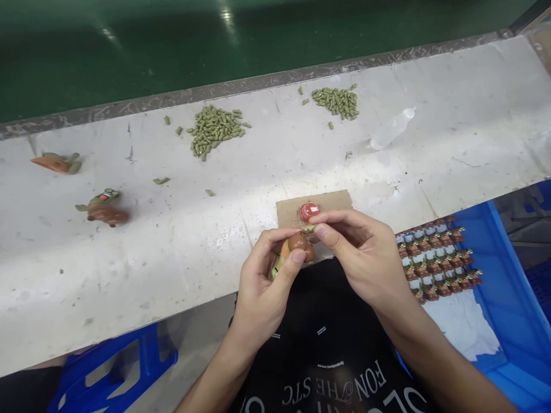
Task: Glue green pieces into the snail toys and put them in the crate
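Note:
My left hand (269, 281) is closed around a small brown, orange and green toy figure (298, 245) just above the table's front edge. Between the thumb and forefinger of my right hand (361, 252) is a small green piece (309, 229), held against the figure's brown end. Whether the two are joined cannot be seen. Right behind my fingertips, a glossy red round blob (309, 211) sits on a piece of cardboard (286, 211).
Two piles of green pieces, one larger (215, 131) and one smaller (338, 102), lie toward the back. A clear bottle (392, 129) rests at right. Two figures, one brown (107, 212), one orange-green (58, 163), lie left. A blue crate (501, 275) holds rows of figures (434, 261). A blue stool (116, 367) stands below.

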A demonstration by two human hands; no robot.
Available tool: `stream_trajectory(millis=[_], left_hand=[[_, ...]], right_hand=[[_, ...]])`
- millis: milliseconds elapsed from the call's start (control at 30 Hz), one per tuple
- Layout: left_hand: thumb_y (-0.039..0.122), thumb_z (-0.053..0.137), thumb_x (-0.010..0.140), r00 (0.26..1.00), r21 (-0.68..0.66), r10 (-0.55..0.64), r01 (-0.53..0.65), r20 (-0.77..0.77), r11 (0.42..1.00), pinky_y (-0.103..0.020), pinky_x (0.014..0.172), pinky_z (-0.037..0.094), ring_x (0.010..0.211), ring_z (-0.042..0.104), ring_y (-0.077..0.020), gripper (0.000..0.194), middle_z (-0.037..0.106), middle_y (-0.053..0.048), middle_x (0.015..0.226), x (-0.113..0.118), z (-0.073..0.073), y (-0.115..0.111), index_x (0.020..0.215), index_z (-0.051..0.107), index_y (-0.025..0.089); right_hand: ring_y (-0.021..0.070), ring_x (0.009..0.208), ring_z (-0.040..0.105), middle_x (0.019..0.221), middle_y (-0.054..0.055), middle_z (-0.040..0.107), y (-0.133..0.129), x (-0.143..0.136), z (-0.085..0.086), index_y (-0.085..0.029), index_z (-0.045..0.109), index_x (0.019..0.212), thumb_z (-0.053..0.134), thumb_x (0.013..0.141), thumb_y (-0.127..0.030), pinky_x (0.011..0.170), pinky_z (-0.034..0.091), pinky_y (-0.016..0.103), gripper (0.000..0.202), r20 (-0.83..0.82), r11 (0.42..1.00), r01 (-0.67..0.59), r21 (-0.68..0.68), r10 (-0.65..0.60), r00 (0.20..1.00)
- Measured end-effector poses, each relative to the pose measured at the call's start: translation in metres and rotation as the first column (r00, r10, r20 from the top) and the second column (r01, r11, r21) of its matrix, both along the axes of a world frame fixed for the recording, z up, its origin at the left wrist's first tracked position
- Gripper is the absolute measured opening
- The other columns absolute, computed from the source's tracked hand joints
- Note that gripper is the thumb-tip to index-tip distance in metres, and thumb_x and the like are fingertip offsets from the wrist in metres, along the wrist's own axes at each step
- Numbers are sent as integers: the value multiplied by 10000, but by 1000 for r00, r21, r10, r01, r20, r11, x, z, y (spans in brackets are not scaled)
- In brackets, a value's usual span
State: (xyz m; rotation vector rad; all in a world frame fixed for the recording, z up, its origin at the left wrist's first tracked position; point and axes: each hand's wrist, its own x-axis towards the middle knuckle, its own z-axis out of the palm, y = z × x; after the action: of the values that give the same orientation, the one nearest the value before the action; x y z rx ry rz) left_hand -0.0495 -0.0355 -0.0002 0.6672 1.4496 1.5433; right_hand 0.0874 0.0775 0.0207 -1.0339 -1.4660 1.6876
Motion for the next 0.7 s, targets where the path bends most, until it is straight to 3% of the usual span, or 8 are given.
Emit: stream_trajectory(millis=[133,400,700], left_hand=[[385,831,1130,999,21,-3,4,-36,1000,-210,894,694,1000,836,-138,124,858,11,1097,2,2,1,1237,839,321],[380,828,1131,996,22,-11,13,-86,1000,-201,915,671,1031,830,-133,124,863,20,1127,2,-2,0,1246,834,335],[311,821,1125,987,23,1,3,-158,1000,-222,946,645,1053,804,-147,127,836,18,1135,4,-2,-1,1251,835,324]], right_hand=[[185,930,885,1002,-4,906,-3,1,-2,-305,941,1027,906,1023,-227,841,745,253,86,-43,998,20,-60,-23,999],[171,907,891,979,-13,909,-5,2,-3,-303,946,1012,907,1007,-211,815,742,218,100,-50,997,32,-77,-36,998],[195,996,828,1061,-9,868,-9,3,-2,-306,914,1059,809,1059,-162,915,703,330,178,110,989,-32,146,15,994]])
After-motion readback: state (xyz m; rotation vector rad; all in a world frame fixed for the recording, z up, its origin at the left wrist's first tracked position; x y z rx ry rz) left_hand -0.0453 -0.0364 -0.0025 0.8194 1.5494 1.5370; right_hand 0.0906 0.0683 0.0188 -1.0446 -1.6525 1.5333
